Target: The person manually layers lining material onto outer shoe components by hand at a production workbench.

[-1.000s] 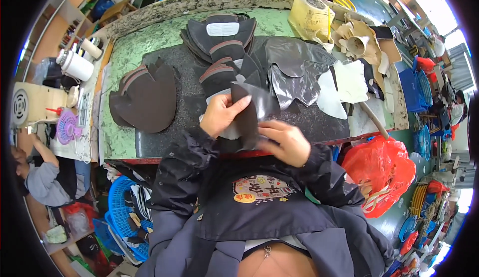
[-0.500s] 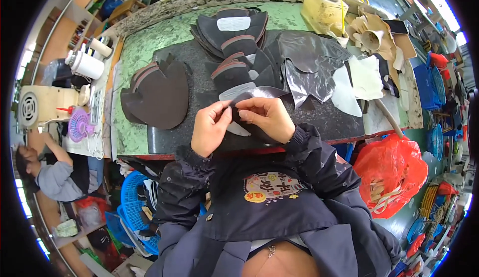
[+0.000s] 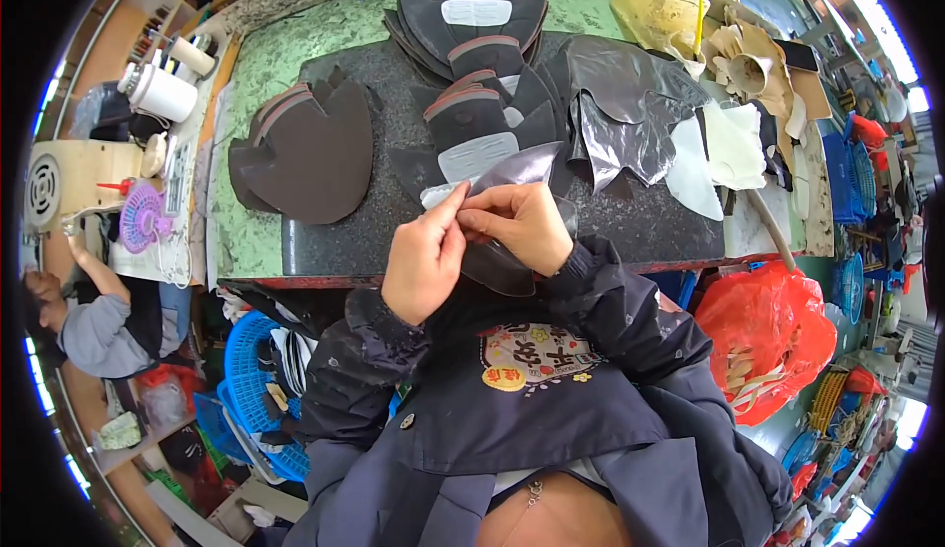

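Note:
Close together at the near edge of the stone slab, my left hand (image 3: 423,261) and my right hand (image 3: 524,230) pinch a dark, glossy leather piece (image 3: 500,271). One part of it sticks up above the right hand and another hangs below; the fingertips partly hide where it is gripped. Just beyond my fingers is a fan-shaped dark piece with a pale grey patch (image 3: 477,156). Behind that, a stack of dark cut shoe-upper pieces (image 3: 471,40) spreads across the slab. To the left lies a pile of brown-black cut pieces (image 3: 313,158).
Shiny dark sheets (image 3: 630,104) and white pieces (image 3: 733,148) lie right of the stack on the stone slab (image 3: 660,242). A yellow container (image 3: 658,5) stands at the back. A red plastic bag (image 3: 773,335) and a blue basket (image 3: 251,380) flank me. Another person (image 3: 103,321) sits at left.
Both hands have come nearer each other, the left fingers reaching over toward the right. The leather piece has turned, its lower part now hanging below the right hand. The view has shifted slightly.

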Available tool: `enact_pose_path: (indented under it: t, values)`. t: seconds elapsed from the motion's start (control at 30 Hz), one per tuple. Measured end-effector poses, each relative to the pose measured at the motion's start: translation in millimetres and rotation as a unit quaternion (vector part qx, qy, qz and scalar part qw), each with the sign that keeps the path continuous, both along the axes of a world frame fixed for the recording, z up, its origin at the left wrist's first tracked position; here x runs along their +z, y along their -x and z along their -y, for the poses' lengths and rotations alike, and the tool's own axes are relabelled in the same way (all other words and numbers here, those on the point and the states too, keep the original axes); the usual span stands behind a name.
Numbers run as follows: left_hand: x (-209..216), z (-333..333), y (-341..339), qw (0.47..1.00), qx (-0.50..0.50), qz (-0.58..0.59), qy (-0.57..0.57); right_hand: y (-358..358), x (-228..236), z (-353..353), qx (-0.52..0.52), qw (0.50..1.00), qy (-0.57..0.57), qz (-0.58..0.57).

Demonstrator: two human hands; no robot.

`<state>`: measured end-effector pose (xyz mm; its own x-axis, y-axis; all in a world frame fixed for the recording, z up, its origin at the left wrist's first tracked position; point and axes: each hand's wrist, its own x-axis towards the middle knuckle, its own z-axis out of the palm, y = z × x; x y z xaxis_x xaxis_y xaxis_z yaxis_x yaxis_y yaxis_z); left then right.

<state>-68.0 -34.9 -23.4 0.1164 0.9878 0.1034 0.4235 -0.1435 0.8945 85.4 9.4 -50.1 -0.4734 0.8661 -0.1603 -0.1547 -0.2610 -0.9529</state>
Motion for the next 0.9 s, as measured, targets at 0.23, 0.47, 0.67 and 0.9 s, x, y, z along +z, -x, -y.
enact_pose_path:
  t: [0.23, 0.47, 0.67, 0.9]
  values:
    - [3, 4, -5, 0.971, 0.013, 0.233, 0.055, -8, 14, -9, 0.061, 0.996, 0.060, -0.017]
    - [-8, 3, 9, 0.962, 0.023, 0.221, 0.157, -3, 19, -2, 0.048, 0.998, 0.000, 0.048]
    - [-38, -11, 2, 0.917, 0.120, 0.354, 0.137, 9, 18, 21, -0.044, 0.876, -0.451, 0.167]
    - [16, -46, 1, 0.977, 0.102, -0.027, -0.187, -102, 24, 85, 0.013, 0.954, -0.259, 0.154]
